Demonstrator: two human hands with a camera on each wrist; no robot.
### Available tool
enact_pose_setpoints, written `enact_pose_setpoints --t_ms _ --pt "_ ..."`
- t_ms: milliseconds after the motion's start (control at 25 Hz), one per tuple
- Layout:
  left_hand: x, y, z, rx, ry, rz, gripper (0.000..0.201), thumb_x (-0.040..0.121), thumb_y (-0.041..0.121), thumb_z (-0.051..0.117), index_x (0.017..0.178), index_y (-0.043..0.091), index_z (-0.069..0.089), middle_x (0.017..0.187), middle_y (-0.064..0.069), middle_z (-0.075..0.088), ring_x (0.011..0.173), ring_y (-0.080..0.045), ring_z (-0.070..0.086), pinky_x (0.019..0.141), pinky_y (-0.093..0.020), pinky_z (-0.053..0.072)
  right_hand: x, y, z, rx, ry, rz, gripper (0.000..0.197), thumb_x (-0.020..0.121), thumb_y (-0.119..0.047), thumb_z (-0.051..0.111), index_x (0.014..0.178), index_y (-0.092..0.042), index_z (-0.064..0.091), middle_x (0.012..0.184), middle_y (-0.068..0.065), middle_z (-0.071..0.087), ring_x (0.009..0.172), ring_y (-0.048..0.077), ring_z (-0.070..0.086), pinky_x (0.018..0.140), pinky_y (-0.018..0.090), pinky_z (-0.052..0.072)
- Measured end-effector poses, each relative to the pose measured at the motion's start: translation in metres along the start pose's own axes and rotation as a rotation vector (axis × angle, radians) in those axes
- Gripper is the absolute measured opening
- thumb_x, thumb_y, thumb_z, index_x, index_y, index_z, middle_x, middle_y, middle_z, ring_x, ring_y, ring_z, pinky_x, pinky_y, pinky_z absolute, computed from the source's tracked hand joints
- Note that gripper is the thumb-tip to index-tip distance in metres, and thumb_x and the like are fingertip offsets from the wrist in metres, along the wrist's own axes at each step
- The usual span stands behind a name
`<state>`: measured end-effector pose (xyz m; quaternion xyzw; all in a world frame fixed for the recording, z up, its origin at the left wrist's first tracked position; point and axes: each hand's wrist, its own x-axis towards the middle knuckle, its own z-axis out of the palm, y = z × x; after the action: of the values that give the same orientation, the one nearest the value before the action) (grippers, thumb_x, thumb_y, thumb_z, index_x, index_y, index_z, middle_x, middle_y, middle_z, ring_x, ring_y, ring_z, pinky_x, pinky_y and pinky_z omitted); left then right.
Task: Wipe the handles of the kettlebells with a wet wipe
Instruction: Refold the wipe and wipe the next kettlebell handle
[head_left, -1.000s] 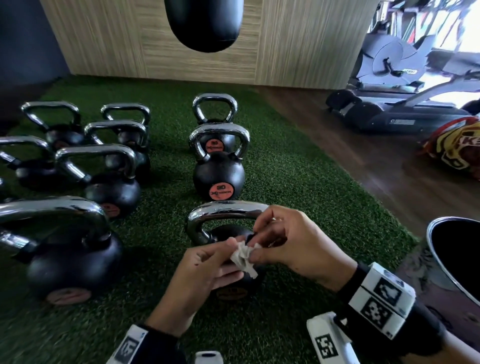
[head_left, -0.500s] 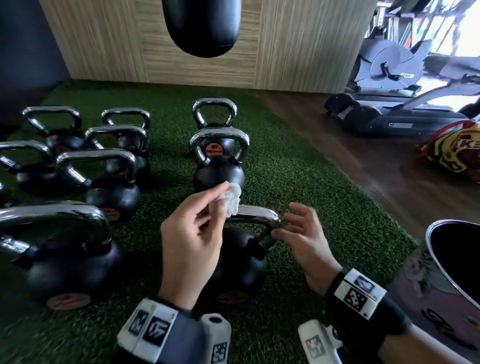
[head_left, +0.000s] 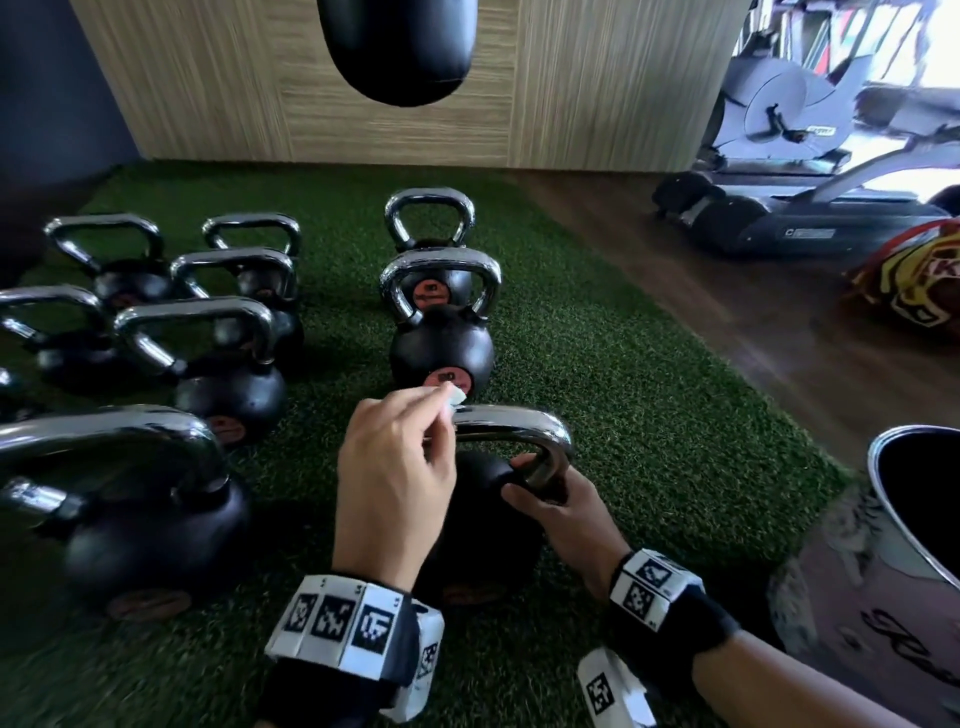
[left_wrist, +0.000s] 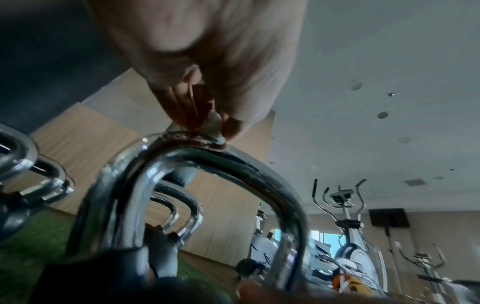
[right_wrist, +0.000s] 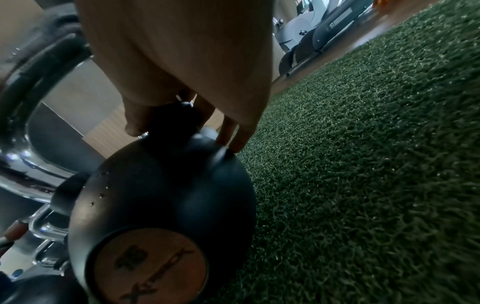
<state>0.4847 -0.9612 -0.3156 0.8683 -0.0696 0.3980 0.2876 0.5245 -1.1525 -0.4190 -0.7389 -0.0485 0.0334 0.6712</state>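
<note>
A black kettlebell (head_left: 483, 535) with a chrome handle (head_left: 514, 426) stands on the green turf just in front of me. My left hand (head_left: 395, 467) pinches a small white wet wipe (head_left: 456, 396) and presses it on top of the handle (left_wrist: 207, 156), wipe (left_wrist: 215, 123) between fingertips. My right hand (head_left: 561, 512) grips the right leg of the handle where it meets the ball (right_wrist: 161, 185), fingers (right_wrist: 228, 133) curled round the base.
Several more kettlebells (head_left: 441, 343) stand in rows ahead and to the left on the turf (head_left: 649, 415). A big one (head_left: 130, 519) sits close at left. A metal bin (head_left: 919, 499) stands at right. A punch bag (head_left: 397, 47) hangs ahead. Treadmill (head_left: 810, 218) on wood floor.
The left hand lowered the wipe onto the handle's top. The right hand, open beside the handle before, closed round its right leg. A second ago both hands were holding the wipe.
</note>
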Motion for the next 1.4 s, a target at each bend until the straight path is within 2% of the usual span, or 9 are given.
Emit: enact_pose_setpoints --t_ms 160,280,440,560,680,760,880,1160,1400 --pt "-0.015 -0.001 -0.002 -0.051 0.07 -0.088 0.023 0.096 0.009 0.064 0.115 0.015 0.076 0.112 0.005 0.075 0.096 -0.014 0.071 0.088 -0.031 0.054 -0.001 0.002 0.0 -0.028 -0.012 -0.007 0.029 0.075 -0.043 0.083 0.102 -0.041 0.072 0.099 -0.014 0.077 0.089 0.0 0.072 0.068 0.012 0.055" --pt "-0.018 -0.016 -0.01 -0.108 0.139 -0.366 0.021 0.096 0.009 0.064 0.111 0.015 0.078 0.105 0.0 0.077 0.09 -0.018 0.073 0.08 -0.016 0.047 -0.001 0.003 0.001 0.008 -0.004 0.015 0.032 0.073 -0.046 0.084 0.103 -0.038 0.073 0.101 -0.011 0.077 0.093 0.004 0.073 0.071 0.016 0.057" --pt "-0.03 -0.028 -0.008 -0.154 0.137 -0.408 0.021 0.097 0.012 0.063 0.112 0.014 0.077 0.101 0.004 0.077 0.085 -0.008 0.069 0.078 -0.011 0.046 -0.001 0.003 0.002 0.035 0.007 0.025 0.03 0.073 -0.041 0.086 0.101 -0.037 0.075 0.101 -0.009 0.078 0.094 0.008 0.074 0.072 0.02 0.059" --pt "-0.051 -0.045 0.001 -0.277 0.118 -0.613 0.02 0.096 0.018 0.065 0.112 0.015 0.077 0.092 0.0 0.078 0.078 -0.009 0.072 0.069 0.001 0.043 -0.002 0.0 0.001 0.026 0.002 0.027 0.028 0.075 -0.035 0.087 0.1 -0.035 0.075 0.099 -0.008 0.078 0.092 0.006 0.074 0.07 0.016 0.057" --pt "-0.076 -0.055 0.015 -0.365 0.069 -0.713 0.021 0.092 0.016 0.071 0.111 0.009 0.077 0.098 -0.005 0.078 0.085 -0.013 0.073 0.074 -0.005 0.047 0.0 -0.005 -0.003 -0.009 -0.009 0.023 0.029 0.073 -0.03 0.088 0.099 -0.033 0.075 0.097 -0.008 0.078 0.091 0.005 0.074 0.07 0.013 0.055" --pt "-0.083 -0.058 0.018 -0.484 0.063 -0.757 0.021 0.089 0.023 0.075 0.11 0.019 0.078 0.099 0.007 0.079 0.094 -0.007 0.073 0.081 -0.013 0.053 0.001 -0.009 -0.005 -0.078 -0.023 0.028 0.031 0.071 -0.034 0.089 0.1 -0.033 0.075 0.098 -0.008 0.078 0.094 0.007 0.073 0.078 0.019 0.058" --pt "-0.086 -0.065 0.018 -0.427 0.053 -0.659 0.028 0.081 0.043 0.079 0.104 0.027 0.079 0.089 0.018 0.077 0.087 0.006 0.07 0.081 -0.015 0.054 0.0 -0.017 -0.007 -0.172 0.002 0.035 0.035 0.068 -0.037 0.089 0.099 -0.033 0.075 0.099 -0.007 0.077 0.097 0.01 0.072 0.091 0.035 0.058" --pt "-0.052 -0.077 0.035 -0.267 -0.007 -0.595 0.037 0.078 0.049 0.08 0.102 0.021 0.08 0.09 0.01 0.079 0.087 0.009 0.066 0.071 0.005 0.04 -0.035 -0.019 -0.02 -0.477 -0.004 -0.035 0.032 0.061 -0.034 0.089 0.09 -0.035 0.074 0.112 -0.017 0.069 0.105 -0.006 0.061 0.093 0.024 0.05" --pt "0.004 -0.069 0.061 -0.114 -0.198 -0.449 0.018 0.082 0.032 0.08 0.096 0.021 0.082 0.089 0.002 0.079 0.089 -0.017 0.074 0.072 -0.023 0.047 -0.05 -0.028 0.005 -0.617 -0.171 -0.261 0.026 0.074 -0.014 0.072 0.096 -0.027 0.076 0.09 -0.021 0.062 0.09 0.006 0.063 0.077 0.016 0.053"
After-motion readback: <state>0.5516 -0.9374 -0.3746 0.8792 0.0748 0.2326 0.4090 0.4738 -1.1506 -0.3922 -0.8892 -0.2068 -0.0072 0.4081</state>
